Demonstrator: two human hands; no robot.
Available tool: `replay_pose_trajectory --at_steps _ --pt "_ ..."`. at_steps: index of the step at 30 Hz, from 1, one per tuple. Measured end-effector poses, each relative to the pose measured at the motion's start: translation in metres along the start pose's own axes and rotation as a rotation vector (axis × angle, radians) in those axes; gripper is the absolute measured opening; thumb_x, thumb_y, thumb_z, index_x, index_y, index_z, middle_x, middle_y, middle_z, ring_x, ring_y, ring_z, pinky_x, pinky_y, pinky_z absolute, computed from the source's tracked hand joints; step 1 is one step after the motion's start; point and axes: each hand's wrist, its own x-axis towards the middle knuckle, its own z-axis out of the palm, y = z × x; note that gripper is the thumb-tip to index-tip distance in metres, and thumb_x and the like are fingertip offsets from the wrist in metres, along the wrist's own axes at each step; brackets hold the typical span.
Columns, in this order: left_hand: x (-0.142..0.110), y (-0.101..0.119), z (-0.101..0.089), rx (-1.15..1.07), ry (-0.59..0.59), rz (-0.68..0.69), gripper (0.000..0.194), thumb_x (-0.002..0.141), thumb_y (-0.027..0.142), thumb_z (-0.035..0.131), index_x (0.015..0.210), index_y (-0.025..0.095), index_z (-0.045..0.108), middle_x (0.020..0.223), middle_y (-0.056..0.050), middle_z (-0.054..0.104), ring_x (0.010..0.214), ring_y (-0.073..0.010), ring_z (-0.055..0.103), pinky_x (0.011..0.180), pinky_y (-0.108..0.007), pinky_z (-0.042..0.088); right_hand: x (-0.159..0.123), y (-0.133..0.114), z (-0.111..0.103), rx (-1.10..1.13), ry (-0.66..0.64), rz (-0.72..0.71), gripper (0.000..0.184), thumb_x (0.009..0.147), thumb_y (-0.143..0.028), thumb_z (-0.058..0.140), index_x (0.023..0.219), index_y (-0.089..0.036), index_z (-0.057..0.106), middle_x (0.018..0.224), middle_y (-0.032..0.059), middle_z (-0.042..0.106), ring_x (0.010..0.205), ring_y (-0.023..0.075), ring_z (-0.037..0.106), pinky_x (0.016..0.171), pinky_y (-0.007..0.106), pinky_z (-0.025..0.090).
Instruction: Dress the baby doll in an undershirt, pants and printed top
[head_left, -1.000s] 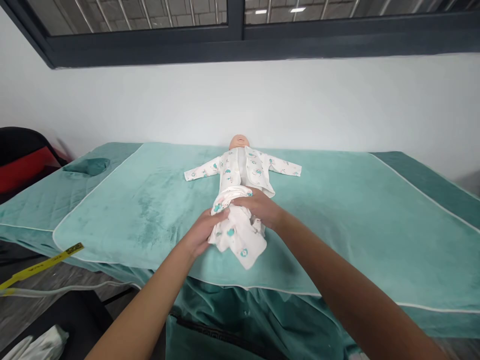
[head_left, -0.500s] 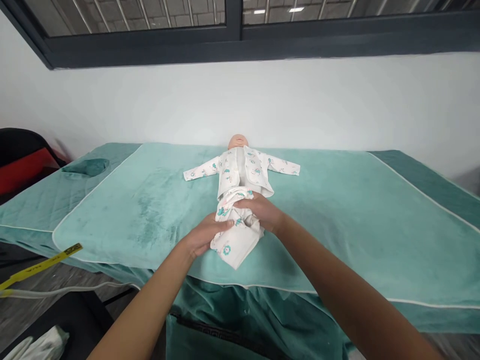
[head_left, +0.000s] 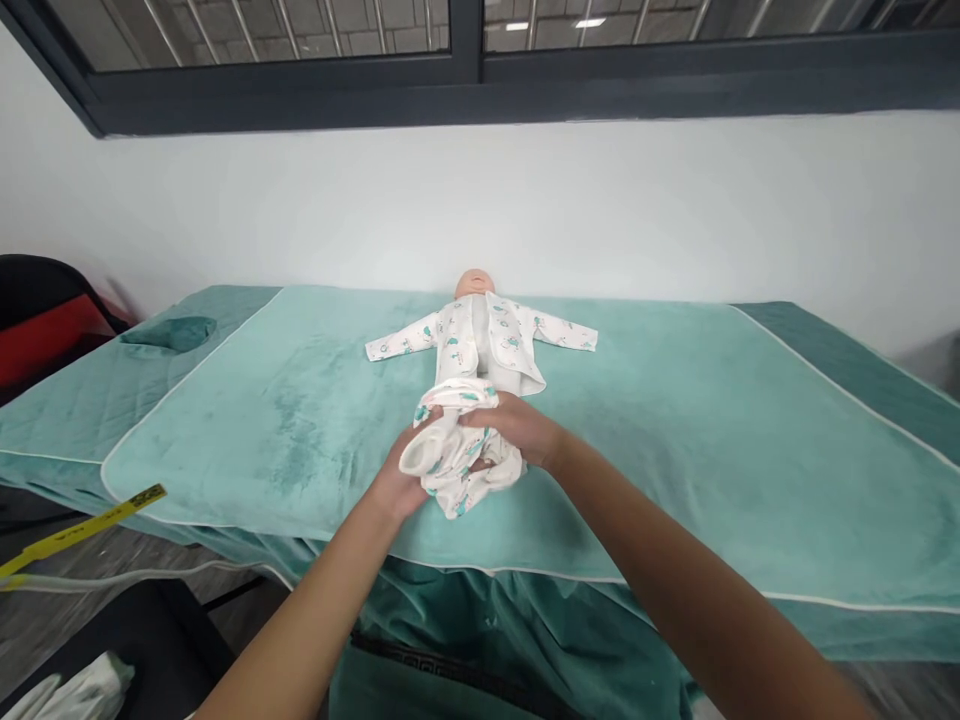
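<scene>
A baby doll [head_left: 475,284] lies on its back on a teal towel [head_left: 675,420], its head toward the wall. It wears an open white printed jacket [head_left: 495,340] with both sleeves spread out. My left hand [head_left: 401,475] is closed on the bunched white printed baby trousers [head_left: 459,462] at the doll's legs, lifting one rolled leg end. My right hand [head_left: 514,428] grips the same trousers near the doll's waist.
The towel covers a bed with a darker teal sheet [head_left: 45,410]. A small teal cloth [head_left: 171,332] lies at the far left. A red and black chair [head_left: 37,320] stands left. A yellow tape [head_left: 82,530] and white cloth [head_left: 75,690] lie below left.
The trousers have been gathered up shorter. My left hand has lifted and rolled the trouser leg end upward, while my right hand stayed at the doll's waist.
</scene>
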Motion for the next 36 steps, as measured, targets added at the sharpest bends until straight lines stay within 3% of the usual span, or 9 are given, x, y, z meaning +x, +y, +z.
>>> replay_pose_trajectory --at_steps 4,7,9,13,16,22,29,36 --pt "-0.02 -0.013 -0.005 0.09 -0.032 -0.062 0.041 0.062 0.029 0.086 0.096 0.012 0.071 0.087 -0.009 0.075 0.085 -0.026 0.07 0.077 -0.033 0.055 -0.001 0.001 0.001 -0.122 0.105 -0.039 0.02 0.075 -0.028 0.063 0.09 -0.015 0.065 0.084 0.0035 0.068 0.077 0.0186 0.062 0.067 0.029 0.05" --pt "-0.033 -0.022 -0.009 0.121 -0.014 -0.1 0.056 0.062 0.03 0.086 0.113 0.012 0.068 0.1 -0.013 0.074 0.087 -0.0245 0.071 0.081 -0.032 0.054 -0.005 -0.002 0.006 -0.452 0.139 -0.155 0.015 0.076 -0.024 0.058 0.088 -0.017 0.063 0.09 0.0019 0.067 0.084 0.0176 0.061 0.072 0.026 0.047" --pt "-0.041 -0.028 -0.008 0.112 0.064 -0.091 0.062 0.063 0.028 0.085 0.12 0.013 0.065 0.106 -0.012 0.074 0.09 -0.0243 0.071 0.081 -0.032 0.054 -0.006 -0.002 0.008 -0.694 0.172 -0.19 0.008 0.078 -0.025 0.055 0.082 -0.018 0.058 0.087 0.0013 0.066 0.083 0.017 0.06 0.07 0.025 0.043" --pt "-0.048 -0.041 -0.005 0.082 0.198 -0.071 0.062 0.066 0.03 0.083 0.122 0.014 0.064 0.106 -0.011 0.074 0.093 -0.0256 0.071 0.084 -0.034 0.054 -0.008 -0.001 0.009 -1.198 0.221 -0.083 0.007 0.082 -0.025 0.05 0.083 -0.019 0.053 0.088 0.0034 0.065 0.083 0.0185 0.06 0.065 0.025 0.036" --pt "-0.048 -0.047 -0.004 0.103 0.223 -0.092 0.061 0.066 0.031 0.083 0.121 0.013 0.064 0.107 -0.012 0.074 0.094 -0.0266 0.071 0.087 -0.037 0.054 -0.009 0.0 0.009 -1.399 0.231 0.02 0.009 0.081 -0.025 0.052 0.087 -0.019 0.055 0.093 0.009 0.066 0.088 0.0235 0.061 0.066 0.027 0.035" --pt "-0.049 -0.046 -0.004 0.126 0.231 -0.103 0.055 0.071 0.031 0.081 0.121 0.015 0.064 0.113 -0.012 0.072 0.1 -0.0261 0.069 0.09 -0.035 0.052 -0.008 -0.004 0.011 -1.414 0.208 0.089 0.014 0.079 -0.026 0.053 0.089 -0.017 0.058 0.093 0.0133 0.066 0.086 0.0299 0.063 0.066 0.031 0.036" --pt "-0.05 -0.041 -0.011 0.016 0.203 -0.061 0.06 0.07 0.032 0.081 0.125 0.015 0.062 0.111 -0.012 0.072 0.1 -0.0252 0.069 0.091 -0.034 0.052 -0.007 -0.008 0.005 -1.249 0.107 0.055 0.017 0.086 -0.03 0.054 0.098 -0.021 0.06 0.11 0.0048 0.067 0.101 0.0234 0.062 0.079 0.029 0.043" --pt "-0.028 -0.04 -0.03 -0.007 0.172 0.059 0.067 0.065 0.035 0.084 0.125 0.015 0.062 0.113 -0.013 0.071 0.1 -0.0265 0.068 0.09 -0.034 0.052 -0.007 -0.001 -0.008 -0.631 -0.007 -0.083 0.028 0.083 -0.028 0.061 0.11 -0.018 0.064 0.117 0.0049 0.067 0.108 0.0243 0.061 0.09 0.034 0.046"
